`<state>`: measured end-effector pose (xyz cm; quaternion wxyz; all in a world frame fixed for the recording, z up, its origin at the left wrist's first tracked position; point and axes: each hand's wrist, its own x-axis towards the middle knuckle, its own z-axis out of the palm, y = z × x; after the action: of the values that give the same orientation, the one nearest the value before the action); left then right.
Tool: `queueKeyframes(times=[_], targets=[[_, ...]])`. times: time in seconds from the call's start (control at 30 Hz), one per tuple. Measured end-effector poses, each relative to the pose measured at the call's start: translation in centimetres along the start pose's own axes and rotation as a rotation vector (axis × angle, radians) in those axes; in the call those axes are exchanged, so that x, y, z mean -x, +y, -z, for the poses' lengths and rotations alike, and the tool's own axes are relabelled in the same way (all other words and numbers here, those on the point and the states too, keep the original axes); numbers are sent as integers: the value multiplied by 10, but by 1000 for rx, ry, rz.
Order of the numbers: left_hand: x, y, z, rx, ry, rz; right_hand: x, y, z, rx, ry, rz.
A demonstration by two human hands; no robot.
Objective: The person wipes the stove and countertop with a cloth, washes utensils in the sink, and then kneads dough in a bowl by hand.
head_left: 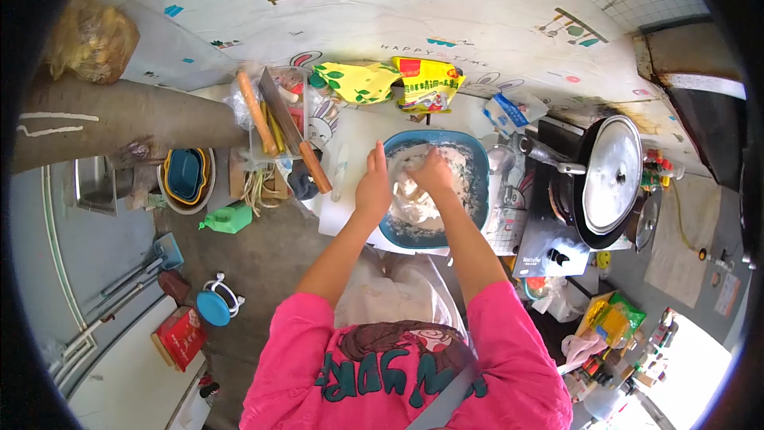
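Note:
A blue plastic basin (475, 232) sits on the white counter in front of me, with loose flour (458, 166) and a pale clump of dough (412, 203) inside. My left hand (374, 185) lies along the basin's left rim, fingers stretched upward and flat. Inside the basin, my right hand (432, 173) has its fingers curled down into the floury dough; the fingertips are hidden in it.
On the right, a wok with a metal lid (613, 175) stands on a gas stove (545, 248). A yellow seasoning bag (430, 85) leans at the wall behind the basin. To the left, a clear bin (298, 80) holds a cleaver (280, 107) and a rolling pin (256, 111).

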<state>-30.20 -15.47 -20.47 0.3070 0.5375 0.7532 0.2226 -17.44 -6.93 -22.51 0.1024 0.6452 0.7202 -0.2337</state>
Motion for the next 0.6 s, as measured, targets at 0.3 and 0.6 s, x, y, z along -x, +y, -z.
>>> queueKeyframes(times=[0.3, 0.6], targets=[[1, 1, 3, 46, 9, -15, 17, -2, 12, 55, -76, 228], [4, 7, 9, 31, -17, 23, 77, 12, 35, 125, -121, 541]])
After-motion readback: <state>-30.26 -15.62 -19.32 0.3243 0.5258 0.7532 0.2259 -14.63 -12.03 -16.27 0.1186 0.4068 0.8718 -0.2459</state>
